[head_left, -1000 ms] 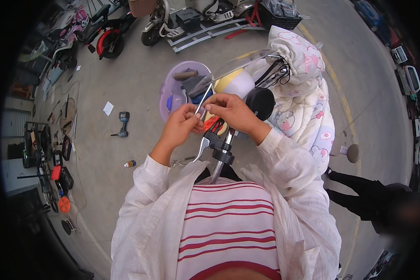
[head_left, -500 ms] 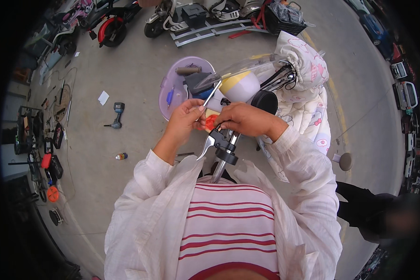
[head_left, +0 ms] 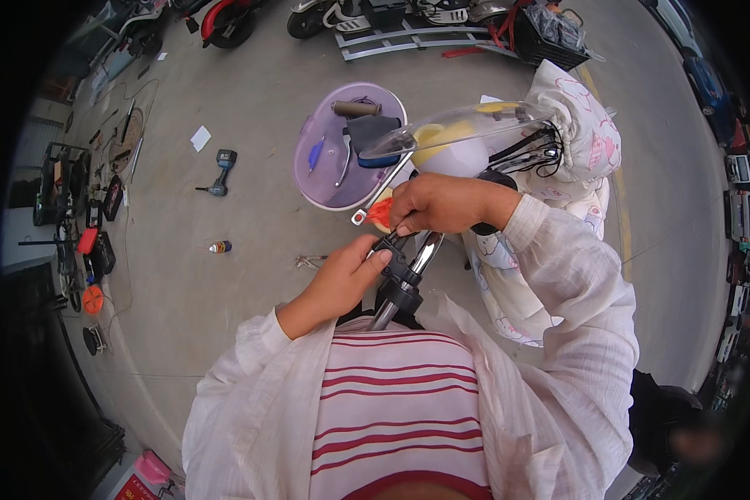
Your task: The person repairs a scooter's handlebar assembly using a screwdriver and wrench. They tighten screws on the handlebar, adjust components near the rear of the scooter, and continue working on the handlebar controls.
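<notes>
My left hand (head_left: 337, 282) is closed around the brake lever, whose silver blade is hidden under my fingers. The lever's black bracket (head_left: 401, 275) sits clamped on a chrome handlebar (head_left: 427, 252). My right hand (head_left: 448, 202) pinches at the bracket's upper end; what lies between its fingertips is too covered to name. Just beyond, a clear windshield (head_left: 475, 125) has a silver metal strut (head_left: 383, 185) that ends in a square-holed tip. Beneath that tip shows a red and cream round piece (head_left: 381, 212).
A purple basin (head_left: 304, 179) holds a brown grip (head_left: 356, 108), a silver lever (head_left: 344, 162) and a blue pen-like item (head_left: 316, 154). A cordless drill (head_left: 223, 172) and small bottle (head_left: 220, 247) lie on the floor. A padded white cover (head_left: 587, 125) hangs at right; a person (head_left: 662, 412) is lower right.
My left hand has left the strut and come down onto the brake lever. The right hand stays at the bracket. The whole view has shifted slightly.
</notes>
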The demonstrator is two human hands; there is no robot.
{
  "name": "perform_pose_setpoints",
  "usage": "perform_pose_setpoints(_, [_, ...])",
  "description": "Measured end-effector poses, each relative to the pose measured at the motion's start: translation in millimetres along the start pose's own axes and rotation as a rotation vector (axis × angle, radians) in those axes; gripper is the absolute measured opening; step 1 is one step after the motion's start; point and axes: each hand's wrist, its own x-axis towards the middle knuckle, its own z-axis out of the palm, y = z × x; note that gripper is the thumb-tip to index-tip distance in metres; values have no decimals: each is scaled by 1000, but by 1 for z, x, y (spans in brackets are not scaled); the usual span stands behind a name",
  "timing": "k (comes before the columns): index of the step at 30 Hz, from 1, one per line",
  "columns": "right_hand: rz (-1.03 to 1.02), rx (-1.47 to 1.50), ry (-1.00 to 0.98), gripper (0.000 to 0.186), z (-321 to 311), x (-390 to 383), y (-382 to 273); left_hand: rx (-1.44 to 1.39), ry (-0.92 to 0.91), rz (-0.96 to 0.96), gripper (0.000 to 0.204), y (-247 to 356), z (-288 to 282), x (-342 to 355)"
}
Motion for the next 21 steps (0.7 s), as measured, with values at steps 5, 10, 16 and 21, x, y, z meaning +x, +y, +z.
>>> perform_pose_setpoints(5, [-102,17,-12,17,-7,-5,11,4,-15,-57,30,2,-1,-3])
perform_pose_setpoints(10, [-121,5,19,17,-6,-11,13,-10,-15,-89,28,6,-1,-5])
perform_pose_setpoints(16, [-108,68,76,18,-2,-17,18,-136,-15,-54,22,8,3,-5])
perform_pose_setpoints(21, [-152,0,187,14,-1,-14,13,-139,-61,-108,23,4,-1,-1])
